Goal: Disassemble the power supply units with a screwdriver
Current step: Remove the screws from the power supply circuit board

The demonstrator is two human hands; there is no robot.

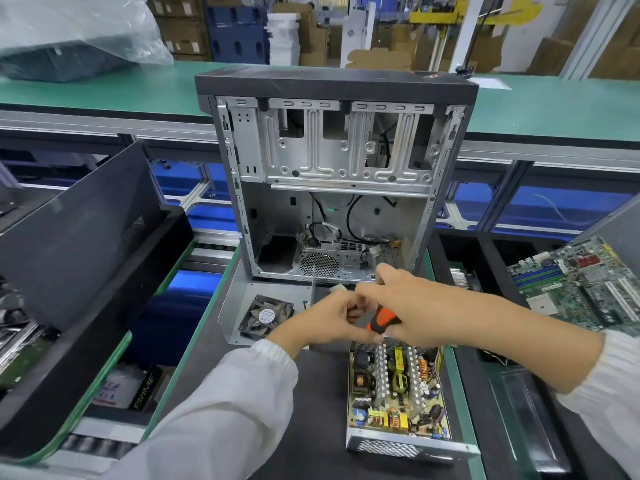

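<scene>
The right hand [408,306] grips the orange-and-black screwdriver [381,320] by its handle, and the left hand [329,322], fingers curled, touches it. Just below both hands, the opened power supply unit [394,396] lies on the bench [311,410], circuit board exposed.

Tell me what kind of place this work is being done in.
Most likely an electronics teardown line in a factory or recycling plant. A stripped computer case stands on a green-edged bench, an opened power supply lies before it, a loose circuit board sits to the right, and stacked cardboard boxes fill the background.
</scene>
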